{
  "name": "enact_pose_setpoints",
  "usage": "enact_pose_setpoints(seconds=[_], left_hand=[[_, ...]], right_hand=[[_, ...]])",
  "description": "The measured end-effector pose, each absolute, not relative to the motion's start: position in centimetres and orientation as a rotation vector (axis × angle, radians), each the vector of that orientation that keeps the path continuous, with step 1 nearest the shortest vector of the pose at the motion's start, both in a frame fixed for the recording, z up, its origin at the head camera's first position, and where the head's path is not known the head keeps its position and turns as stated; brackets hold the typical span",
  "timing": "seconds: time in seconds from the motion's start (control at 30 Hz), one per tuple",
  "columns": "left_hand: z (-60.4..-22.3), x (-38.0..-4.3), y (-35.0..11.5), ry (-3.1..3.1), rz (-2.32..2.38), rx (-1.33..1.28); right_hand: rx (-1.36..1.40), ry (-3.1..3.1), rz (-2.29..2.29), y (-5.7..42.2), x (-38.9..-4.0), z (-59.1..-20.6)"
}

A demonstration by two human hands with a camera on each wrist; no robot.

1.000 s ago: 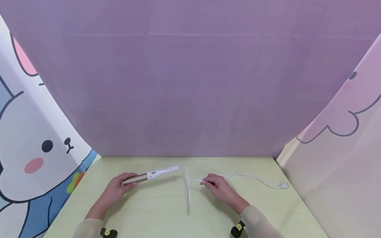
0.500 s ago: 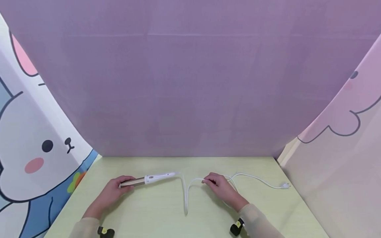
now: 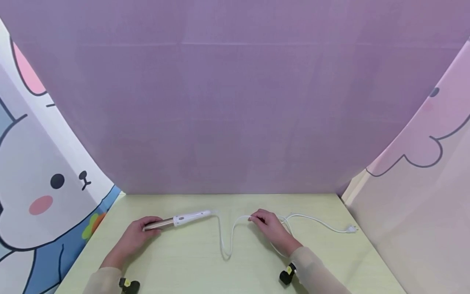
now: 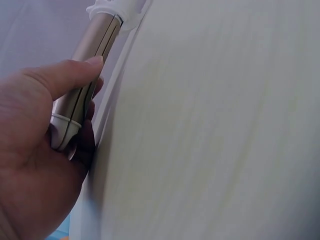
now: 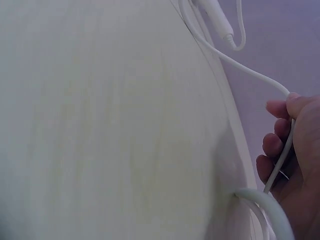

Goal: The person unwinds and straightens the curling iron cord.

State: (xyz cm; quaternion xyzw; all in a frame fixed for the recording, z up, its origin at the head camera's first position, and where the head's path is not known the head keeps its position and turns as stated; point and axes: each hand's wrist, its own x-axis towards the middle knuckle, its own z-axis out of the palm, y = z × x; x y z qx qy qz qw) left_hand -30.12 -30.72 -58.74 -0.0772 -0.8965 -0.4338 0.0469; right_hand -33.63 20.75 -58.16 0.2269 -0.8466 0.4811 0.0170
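A curling iron (image 3: 191, 218) with a white handle and a gold barrel is held above the left part of the table, handle pointing right. My left hand (image 3: 134, 239) grips it by the far end of the barrel (image 4: 95, 37), thumb on one side and fingers on the other. From the handle's end a white cord (image 5: 235, 63) dips in a loop between my hands. My right hand (image 3: 273, 230) pinches that cord between thumb and forefinger; in the right wrist view the cord runs on across the palm. Beyond this hand the rest of the cord is partly hidden.
On the pale table (image 3: 191, 261), the cord's tail lies curved to the right and ends in a white plug (image 3: 351, 229) near the right edge. A purple cloth (image 3: 235, 114) stands behind the table, with printed cartoon panels on both sides.
My left hand has drawn the curling iron left and slightly down. The hanging cord loop has widened and shifted left. My right hand keeps its pinch on the cord, nearly in place.
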Motion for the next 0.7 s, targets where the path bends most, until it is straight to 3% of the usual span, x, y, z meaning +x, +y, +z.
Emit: enact_pose_setpoints(seconds=[0.7], left_hand=[[-58.8,-29.8,-31.2,-2.761,-1.288,-0.181]], right_hand=[[0.725,-2.487,1.454,18.5,-35.7,-58.8]])
